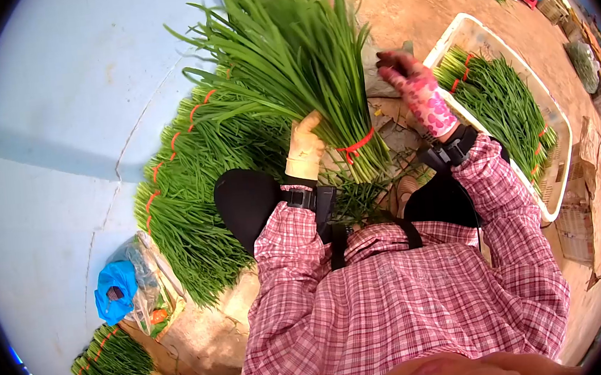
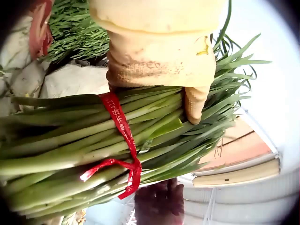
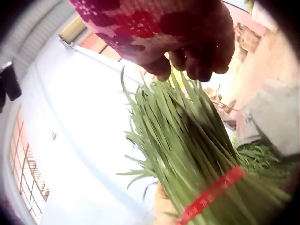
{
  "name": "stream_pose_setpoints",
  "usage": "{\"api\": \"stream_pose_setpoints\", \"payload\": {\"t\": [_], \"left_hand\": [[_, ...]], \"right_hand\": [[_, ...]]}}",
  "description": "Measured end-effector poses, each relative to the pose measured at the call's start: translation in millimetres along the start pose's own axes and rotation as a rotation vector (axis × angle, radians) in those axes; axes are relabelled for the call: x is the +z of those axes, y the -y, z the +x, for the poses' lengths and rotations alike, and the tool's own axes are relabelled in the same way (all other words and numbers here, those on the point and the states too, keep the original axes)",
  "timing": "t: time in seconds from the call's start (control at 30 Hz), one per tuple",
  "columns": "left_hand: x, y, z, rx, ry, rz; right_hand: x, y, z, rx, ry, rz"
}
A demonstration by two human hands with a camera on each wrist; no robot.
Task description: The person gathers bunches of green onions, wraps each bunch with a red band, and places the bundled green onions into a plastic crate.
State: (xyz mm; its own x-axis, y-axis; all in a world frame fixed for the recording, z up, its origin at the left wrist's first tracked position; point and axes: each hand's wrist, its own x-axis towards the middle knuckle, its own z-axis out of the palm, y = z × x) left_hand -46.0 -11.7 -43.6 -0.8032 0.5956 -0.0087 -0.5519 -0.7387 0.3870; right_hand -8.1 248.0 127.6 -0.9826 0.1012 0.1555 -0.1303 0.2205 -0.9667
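A bunch of garlic chives (image 1: 314,58) stands upright before me, leaf tips away. A knotted red printed tie (image 2: 123,129) circles its pale stems. My left hand (image 1: 304,148), in a cream glove, grips the bunch just above the tie, thumb across the leaves in the left wrist view. Off to the right, my right hand (image 1: 417,91) is raised in a pink patterned fingerless glove, holding nothing. Its fingers (image 3: 204,70) bend loosely over the leaf side of the bunch in the right wrist view.
Several tied bunches of chives (image 1: 200,189) lie in a row on the left along a pale blue wall (image 1: 43,103). A white plastic crate (image 1: 563,164) with more bunches stands on the right. Loose leaves (image 1: 359,200) lie between my knees. A blue bag (image 1: 115,293) sits lower left.
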Motion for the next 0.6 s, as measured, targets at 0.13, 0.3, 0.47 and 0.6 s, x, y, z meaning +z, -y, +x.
{"api": "stream_pose_setpoints", "payload": {"t": [0.13, 0.3, 0.47, 0.6], "left_hand": [[22, 11, 0, 0.132, -0.062, 0.242], [57, 26, 1, 0.236, -0.195, 0.238], [34, 25, 4, 0.106, -0.04, 0.095], [34, 27, 2, 0.123, -0.085, 0.04]], "right_hand": [[2, 44, -10, -0.027, -0.06, -0.021], [24, 25, 4, -0.165, -0.066, -0.323], [23, 14, 9, -0.086, -0.055, -0.341], [17, 16, 8, -0.005, 0.011, -0.106]]}}
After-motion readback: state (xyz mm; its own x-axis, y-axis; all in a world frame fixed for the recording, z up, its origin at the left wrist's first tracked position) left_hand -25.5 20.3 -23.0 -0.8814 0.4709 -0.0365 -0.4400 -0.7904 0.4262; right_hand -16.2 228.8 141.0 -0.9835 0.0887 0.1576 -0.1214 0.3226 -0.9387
